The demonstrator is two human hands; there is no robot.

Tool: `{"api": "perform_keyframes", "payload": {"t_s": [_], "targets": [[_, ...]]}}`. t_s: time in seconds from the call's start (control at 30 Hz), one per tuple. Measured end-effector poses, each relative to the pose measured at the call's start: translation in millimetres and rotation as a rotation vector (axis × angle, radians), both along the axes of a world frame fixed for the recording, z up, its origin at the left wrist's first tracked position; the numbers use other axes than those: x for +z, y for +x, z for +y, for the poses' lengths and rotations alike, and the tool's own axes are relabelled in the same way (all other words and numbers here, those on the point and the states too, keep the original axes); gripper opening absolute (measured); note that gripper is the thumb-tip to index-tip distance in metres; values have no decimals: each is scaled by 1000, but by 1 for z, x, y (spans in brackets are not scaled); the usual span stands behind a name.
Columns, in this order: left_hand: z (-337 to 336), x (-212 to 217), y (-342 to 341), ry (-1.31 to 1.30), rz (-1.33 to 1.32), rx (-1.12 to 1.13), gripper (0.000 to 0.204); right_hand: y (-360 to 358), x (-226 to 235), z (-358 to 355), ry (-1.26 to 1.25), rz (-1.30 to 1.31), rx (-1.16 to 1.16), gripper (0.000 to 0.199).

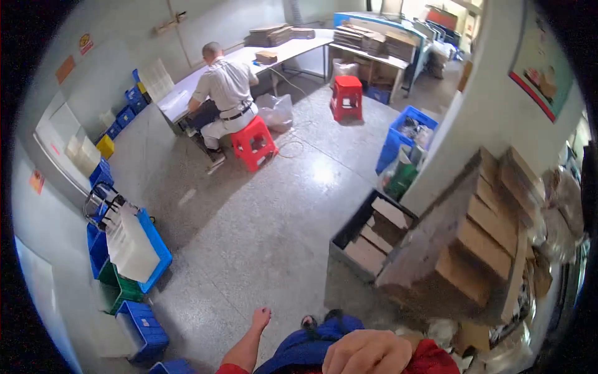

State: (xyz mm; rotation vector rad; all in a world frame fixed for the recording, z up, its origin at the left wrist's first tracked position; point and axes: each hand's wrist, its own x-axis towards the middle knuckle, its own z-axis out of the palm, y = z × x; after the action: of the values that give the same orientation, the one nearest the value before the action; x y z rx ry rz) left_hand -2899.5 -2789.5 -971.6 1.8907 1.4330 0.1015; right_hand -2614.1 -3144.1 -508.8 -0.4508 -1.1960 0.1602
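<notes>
right hand [367, 352] — fingers curled together, resting on blue cloth [305, 349] at the lower edge; left hand [260, 318] above speckled floor [261, 237], fingers' state unclear; stacked cardboard [479, 249] nearby.

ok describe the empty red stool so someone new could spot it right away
Start at the long white table along the far wall, where a person sits working. Near its right end, a red stool stands alone on the grey floor. The other red stool has the person sitting on it; this one is unoccupied.
</notes>
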Motion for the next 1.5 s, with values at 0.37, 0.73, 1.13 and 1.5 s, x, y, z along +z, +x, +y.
{"api": "perform_keyframes", "payload": {"t_s": [0.37, 0.73, 1.13, 1.5], "targets": [[231, 81, 200, -29, 103, -69, 38, 245, 87, 294, 299, 244, -112, 13], [517, 238, 569, -236, 298, -80, 38, 597, 268, 554, 380, 174, -176, 20], [890, 318, 1008, -170, 223, -312, 38, 965, 401, 763, 265, -127, -23, 28], [996, 394, 1496, 58, 8, -503, 36, 1338, 402, 806, 455, 5, -160, 31]]}}
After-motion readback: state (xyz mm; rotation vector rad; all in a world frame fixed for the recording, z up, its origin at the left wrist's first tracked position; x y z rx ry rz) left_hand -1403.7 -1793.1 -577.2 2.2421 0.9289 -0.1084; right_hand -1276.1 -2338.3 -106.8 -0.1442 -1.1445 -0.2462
